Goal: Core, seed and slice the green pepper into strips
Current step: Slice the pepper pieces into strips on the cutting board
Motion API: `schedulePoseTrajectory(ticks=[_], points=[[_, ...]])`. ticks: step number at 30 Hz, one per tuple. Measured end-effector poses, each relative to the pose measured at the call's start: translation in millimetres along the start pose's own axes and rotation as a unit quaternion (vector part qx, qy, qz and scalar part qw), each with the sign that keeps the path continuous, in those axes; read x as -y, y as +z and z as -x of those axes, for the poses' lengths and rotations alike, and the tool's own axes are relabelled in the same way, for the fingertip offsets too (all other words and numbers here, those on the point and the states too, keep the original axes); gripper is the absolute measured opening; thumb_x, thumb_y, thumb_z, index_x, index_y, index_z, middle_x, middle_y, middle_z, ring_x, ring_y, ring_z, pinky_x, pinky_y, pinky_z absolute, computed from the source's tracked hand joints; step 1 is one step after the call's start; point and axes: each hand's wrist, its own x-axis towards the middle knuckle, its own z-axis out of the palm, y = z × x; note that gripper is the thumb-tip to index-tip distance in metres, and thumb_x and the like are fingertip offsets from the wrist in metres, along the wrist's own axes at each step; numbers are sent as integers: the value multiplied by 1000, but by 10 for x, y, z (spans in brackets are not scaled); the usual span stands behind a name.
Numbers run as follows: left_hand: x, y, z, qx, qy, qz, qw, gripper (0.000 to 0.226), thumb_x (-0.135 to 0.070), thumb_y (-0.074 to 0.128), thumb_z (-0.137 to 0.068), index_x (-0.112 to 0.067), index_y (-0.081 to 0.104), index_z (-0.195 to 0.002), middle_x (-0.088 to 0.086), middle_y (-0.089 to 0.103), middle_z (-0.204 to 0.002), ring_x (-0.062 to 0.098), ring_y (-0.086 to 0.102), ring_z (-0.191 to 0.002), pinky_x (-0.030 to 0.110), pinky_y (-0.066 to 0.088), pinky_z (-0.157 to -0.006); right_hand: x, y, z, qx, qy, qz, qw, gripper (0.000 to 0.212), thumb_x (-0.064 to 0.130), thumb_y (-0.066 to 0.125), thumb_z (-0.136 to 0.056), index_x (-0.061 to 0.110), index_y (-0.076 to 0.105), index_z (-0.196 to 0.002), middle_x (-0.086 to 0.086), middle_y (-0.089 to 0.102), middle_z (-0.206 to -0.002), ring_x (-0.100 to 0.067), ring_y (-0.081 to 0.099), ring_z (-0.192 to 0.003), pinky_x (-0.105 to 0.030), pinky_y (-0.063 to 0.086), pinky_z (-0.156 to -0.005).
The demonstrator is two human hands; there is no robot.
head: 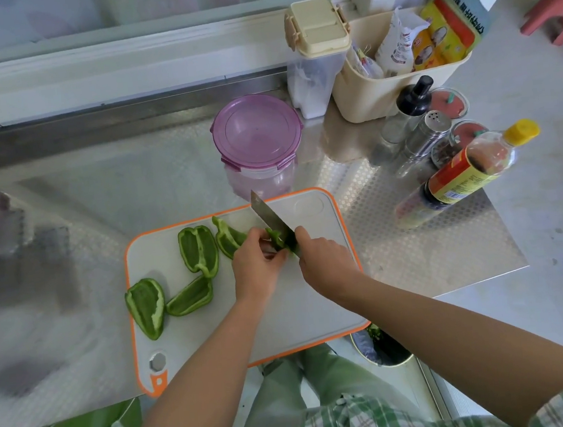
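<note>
The left hand pinches a small green pepper piece at 12 o'clock from the middle of the white plastic cutting board with an orange rim, its fingers curled round the piece. The right hand is clenched on the handle of a steel kitchen knife. The blade points toward 11 o'clock and lies against the held piece.

4 more pieces lie loose on the board. 2 curved green pepper sections are at 10 to 11 o'clock. 2 further green pepper sections are at 9 o'clock, and the outer one overlaps the rim. A round clear container with a purple clip lid stands on the steel counter, just beyond the board at 12 o'clock.
</note>
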Motion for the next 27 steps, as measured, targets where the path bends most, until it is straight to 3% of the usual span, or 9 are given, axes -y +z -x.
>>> schedulePoseTrajectory(ticks=[6, 12, 16, 23, 27], points=[[88, -49, 71, -1, -3, -35, 999, 33, -16, 81, -74, -24, 54, -91, -10, 64, -74, 10, 65, -67, 18, 44, -60, -70, 108, -45, -17, 25, -71, 997, 16, 17, 39, -99, 12, 34, -113, -8, 51, -77, -32, 49, -66, -36, 35, -56], [86, -21, 71, -1, 5, -49, 999, 33, -24, 80, -75, -26, 54, -94, -4, 69, -79, 20, 69, -72, 36, 55, -72, -206, 38, -11, -42, -6, -136, 990, 12, 20, 40, -96, 17, 29, -98, -10, 49, -67, -35, 49, -59, -43, 40, -53], [23, 23, 73, -15, 20, -54, 998, 31, -24, 81, -74, -23, 55, -92, -1, 69, -73, 21, 68, -70, 38, 54, -72, -247, -43, 71, -30, -23, -126, 991, 10, 21, 39, -99, 19, 29, -96, -8, 50, -67, -29, 47, -55, -35, 34, -50], [-41, 45, 46, -6, 29, -60, 998, 27, -17, 80, -74, -18, 57, -89, -6, 66, -66, 18, 68, -65, 37, 55, -70, -217, -41, 101, -13, -8, -64, 998, 12, 19, 38, -98, 13, 35, -109, -8, 52, -74, -28, 49, -60, -35, 36, -52], [-43, 38, 20, 4, 26, -72, 997, 27, -15, 80, -74, -15, 58, -91, -8, 63, -65, 19, 67, -68, 35, 53, -69, -193, -3, 86, -4, 3, -59, 998, 12, 15, 38, -97, 14, 33, -108, -5, 47, -70, -27, 46, -59, -32, 26, -46]])
